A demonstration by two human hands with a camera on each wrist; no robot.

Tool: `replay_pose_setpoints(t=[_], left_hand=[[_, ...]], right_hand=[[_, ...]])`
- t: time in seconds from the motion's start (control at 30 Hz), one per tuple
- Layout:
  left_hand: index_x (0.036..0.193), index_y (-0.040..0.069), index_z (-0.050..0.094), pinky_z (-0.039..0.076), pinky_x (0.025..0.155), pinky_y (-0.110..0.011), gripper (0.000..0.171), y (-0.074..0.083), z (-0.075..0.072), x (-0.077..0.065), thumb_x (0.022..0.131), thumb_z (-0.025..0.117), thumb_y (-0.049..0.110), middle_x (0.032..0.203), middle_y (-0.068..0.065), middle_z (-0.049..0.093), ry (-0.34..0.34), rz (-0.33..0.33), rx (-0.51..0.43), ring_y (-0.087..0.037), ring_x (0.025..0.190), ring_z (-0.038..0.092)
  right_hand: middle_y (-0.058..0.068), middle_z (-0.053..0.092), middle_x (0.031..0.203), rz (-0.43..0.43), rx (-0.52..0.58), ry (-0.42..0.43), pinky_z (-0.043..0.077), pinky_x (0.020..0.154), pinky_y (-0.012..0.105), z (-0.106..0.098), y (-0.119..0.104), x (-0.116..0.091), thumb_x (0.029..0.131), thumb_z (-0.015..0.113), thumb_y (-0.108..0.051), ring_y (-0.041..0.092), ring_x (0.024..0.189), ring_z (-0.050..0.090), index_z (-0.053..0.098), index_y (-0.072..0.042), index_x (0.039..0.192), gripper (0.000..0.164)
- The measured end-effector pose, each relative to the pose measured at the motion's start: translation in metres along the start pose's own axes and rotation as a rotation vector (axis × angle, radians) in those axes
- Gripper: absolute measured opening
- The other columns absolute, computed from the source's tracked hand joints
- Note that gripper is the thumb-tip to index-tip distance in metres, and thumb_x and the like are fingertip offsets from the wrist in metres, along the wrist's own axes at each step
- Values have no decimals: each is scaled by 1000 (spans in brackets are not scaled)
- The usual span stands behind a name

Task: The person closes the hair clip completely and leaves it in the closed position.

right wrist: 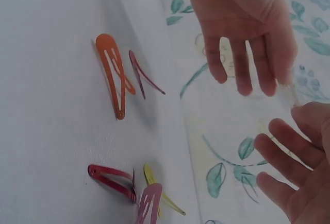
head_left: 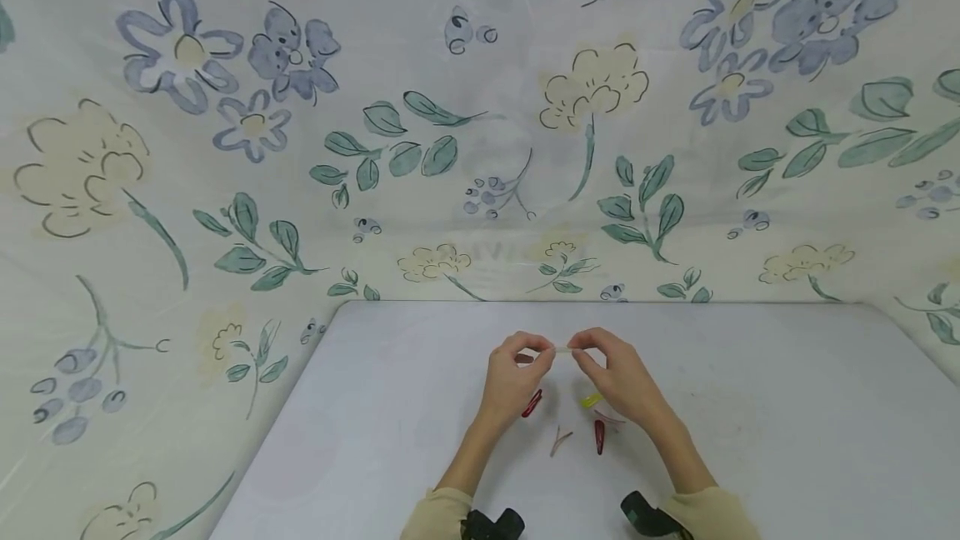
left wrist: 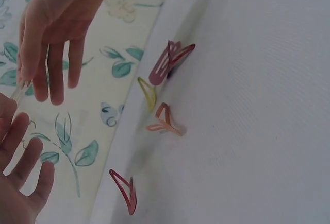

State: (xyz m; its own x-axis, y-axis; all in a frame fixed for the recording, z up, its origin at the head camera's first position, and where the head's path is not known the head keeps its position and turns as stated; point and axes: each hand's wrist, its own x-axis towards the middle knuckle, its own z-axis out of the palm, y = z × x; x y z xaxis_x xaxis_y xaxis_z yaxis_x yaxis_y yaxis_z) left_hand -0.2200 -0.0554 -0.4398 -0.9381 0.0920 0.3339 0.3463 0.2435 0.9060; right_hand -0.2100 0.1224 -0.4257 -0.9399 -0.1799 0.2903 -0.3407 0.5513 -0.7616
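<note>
My left hand [head_left: 513, 373] and right hand [head_left: 611, 369] meet just above the table, each pinching one end of a small, thin, pale hair clip [head_left: 563, 349] between thumb and index finger. In the left wrist view the pale clip looks whitish and narrow, its ends hidden by fingertips. Other fingers of both hands are loosely extended. Below them lie snap hair clips: a red one [head_left: 532, 402] near the left hand, an orange one [right wrist: 111, 74], a yellow one [head_left: 591, 399] beneath the right hand, a mauve one [left wrist: 161, 67] and a dark red one [head_left: 599, 437]. Several stand bent open.
The white tabletop [head_left: 375, 407] reaches back to a straight far edge. Behind and left of it hangs a floral cloth [head_left: 450, 190]. Dark wrist cameras sit at both sleeves near the front.
</note>
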Motion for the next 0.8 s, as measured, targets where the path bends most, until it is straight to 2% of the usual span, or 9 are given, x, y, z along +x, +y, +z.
replay_pose_setpoints(t=[0.13,0.3,0.47,0.57,0.67,0.8], left_hand=[[93,9,72,50,87,-30,6,0,1,1,92,67,14,93,-2,68,-2,10,-46,-15,97,59],[94,4,72,51,87,-28,7,6,2,2,92,67,8,93,-6,69,7,18,-54,-17,97,58],[92,-3,71,52,85,-30,7,29,0,-3,90,67,2,92,-12,68,17,38,-40,-19,94,59],[91,-3,71,52,85,-30,5,43,-4,-8,90,67,1,91,-12,67,30,59,-41,-16,91,60],[91,-3,71,52,85,-31,5,41,-5,-7,89,68,0,91,-12,67,29,61,-34,-16,90,59],[92,-1,72,51,86,-32,5,20,-1,0,89,70,2,92,-10,68,14,48,-20,-19,93,58]], right_hand=[[9,67,111,-13,35,38,49,96,53,2,-1,-2,96,63,-11,28,110,61,64,-7,110,14],[9,67,108,-39,62,83,50,95,52,3,-2,-5,96,62,-8,29,108,62,64,-5,109,13],[10,69,107,-60,73,120,48,99,53,3,-1,-6,96,62,-7,31,110,63,65,-4,107,12],[10,70,106,-81,86,138,48,99,53,4,0,-5,95,63,-7,31,109,64,66,-4,106,11],[9,71,104,-104,97,156,47,99,54,5,1,-5,94,64,-6,30,107,65,67,-4,104,11],[9,71,102,-108,102,168,45,101,55,4,3,-4,94,65,-6,31,108,66,69,-4,103,10]])
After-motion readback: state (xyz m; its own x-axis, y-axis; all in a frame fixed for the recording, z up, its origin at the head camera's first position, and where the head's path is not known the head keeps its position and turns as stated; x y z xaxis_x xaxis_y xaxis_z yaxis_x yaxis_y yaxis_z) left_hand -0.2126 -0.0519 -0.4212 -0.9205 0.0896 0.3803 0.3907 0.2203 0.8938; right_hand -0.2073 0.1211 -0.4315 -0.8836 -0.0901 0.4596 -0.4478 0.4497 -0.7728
